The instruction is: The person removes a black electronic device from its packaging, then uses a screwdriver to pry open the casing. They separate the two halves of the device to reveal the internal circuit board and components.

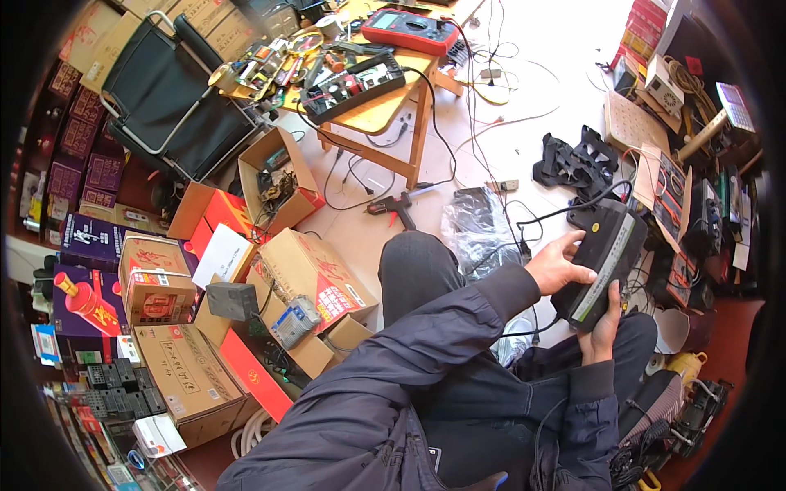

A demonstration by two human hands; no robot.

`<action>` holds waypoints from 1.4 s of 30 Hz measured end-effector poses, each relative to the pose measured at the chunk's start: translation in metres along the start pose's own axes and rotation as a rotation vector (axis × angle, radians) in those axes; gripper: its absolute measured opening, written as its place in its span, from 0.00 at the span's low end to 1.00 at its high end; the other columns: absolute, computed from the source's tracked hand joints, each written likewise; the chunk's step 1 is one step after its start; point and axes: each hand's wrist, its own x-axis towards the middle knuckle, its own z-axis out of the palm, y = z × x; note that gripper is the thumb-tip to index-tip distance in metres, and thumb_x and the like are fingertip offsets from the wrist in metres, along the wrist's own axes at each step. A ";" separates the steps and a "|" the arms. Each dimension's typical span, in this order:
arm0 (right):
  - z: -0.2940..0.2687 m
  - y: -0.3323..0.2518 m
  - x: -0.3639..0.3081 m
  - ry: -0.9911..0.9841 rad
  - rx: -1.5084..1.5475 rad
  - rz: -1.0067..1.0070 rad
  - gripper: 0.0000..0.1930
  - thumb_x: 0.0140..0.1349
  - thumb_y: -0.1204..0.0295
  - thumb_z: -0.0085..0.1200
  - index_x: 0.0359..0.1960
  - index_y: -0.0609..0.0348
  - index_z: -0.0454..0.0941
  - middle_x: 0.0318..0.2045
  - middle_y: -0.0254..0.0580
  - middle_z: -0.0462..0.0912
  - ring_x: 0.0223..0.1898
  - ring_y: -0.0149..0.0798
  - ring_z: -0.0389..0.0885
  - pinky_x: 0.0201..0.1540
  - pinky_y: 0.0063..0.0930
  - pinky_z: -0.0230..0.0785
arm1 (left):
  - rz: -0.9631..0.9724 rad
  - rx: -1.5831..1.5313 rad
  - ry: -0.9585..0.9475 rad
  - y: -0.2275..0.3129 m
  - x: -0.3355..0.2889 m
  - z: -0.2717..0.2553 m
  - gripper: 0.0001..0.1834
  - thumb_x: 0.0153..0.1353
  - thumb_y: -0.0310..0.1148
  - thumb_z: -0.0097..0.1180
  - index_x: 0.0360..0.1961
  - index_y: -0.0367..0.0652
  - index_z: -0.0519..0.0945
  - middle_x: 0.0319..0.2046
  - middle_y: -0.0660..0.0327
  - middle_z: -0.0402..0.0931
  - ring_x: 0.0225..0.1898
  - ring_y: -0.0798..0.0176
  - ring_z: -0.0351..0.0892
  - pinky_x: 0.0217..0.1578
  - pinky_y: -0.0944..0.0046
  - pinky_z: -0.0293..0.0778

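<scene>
Above my right thigh is a black charger-like box (620,266), tilted, with a pale label strip along it and black cords at its upper and lower ends. My right hand (603,329) supports it from the lower right, the fingers wrapped round its edge. My left hand (562,267) comes in from the left and grips its other side, thumb on the face near the strip. The box hides part of the fingers of both hands. Just left of the box, a crumpled clear plastic bag (477,225) with something dark inside lies on the floor.
Ahead, a small wooden table (372,119) carries tools, a red multimeter (409,33) and an opened black device (352,88). A glue gun (393,209) lies on the floor. Cardboard boxes (315,274) crowd the left; shelves of electronics (708,192) stand right. Black straps (575,159) lie beyond the box.
</scene>
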 end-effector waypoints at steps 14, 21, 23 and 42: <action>0.005 -0.002 -0.003 0.039 -0.070 0.001 0.29 0.78 0.51 0.53 0.69 0.62 0.73 0.59 0.44 0.83 0.59 0.40 0.84 0.64 0.35 0.76 | -0.042 0.033 0.042 0.008 -0.004 -0.001 0.49 0.52 0.33 0.75 0.75 0.38 0.68 0.57 0.47 0.80 0.57 0.55 0.80 0.61 0.54 0.75; 0.011 0.000 -0.007 0.134 -0.126 0.055 0.21 0.76 0.57 0.58 0.57 0.62 0.82 0.51 0.38 0.88 0.49 0.32 0.87 0.55 0.29 0.79 | -0.095 -0.040 0.007 0.010 -0.007 -0.009 0.48 0.57 0.32 0.72 0.77 0.33 0.65 0.54 0.47 0.81 0.53 0.56 0.83 0.59 0.58 0.77; 0.015 -0.003 -0.010 0.029 -0.084 0.027 0.23 0.76 0.58 0.57 0.61 0.64 0.79 0.52 0.39 0.87 0.49 0.32 0.87 0.55 0.28 0.79 | -0.089 -0.109 0.006 0.013 -0.008 -0.006 0.46 0.58 0.29 0.69 0.76 0.30 0.64 0.54 0.48 0.81 0.53 0.57 0.83 0.59 0.58 0.77; 0.046 -0.040 -0.025 0.023 -0.279 0.109 0.29 0.68 0.64 0.60 0.65 0.71 0.69 0.52 0.47 0.84 0.51 0.34 0.85 0.56 0.29 0.77 | -0.175 -0.350 0.050 0.012 0.000 -0.012 0.31 0.66 0.30 0.52 0.71 0.31 0.69 0.56 0.54 0.81 0.53 0.61 0.82 0.57 0.62 0.76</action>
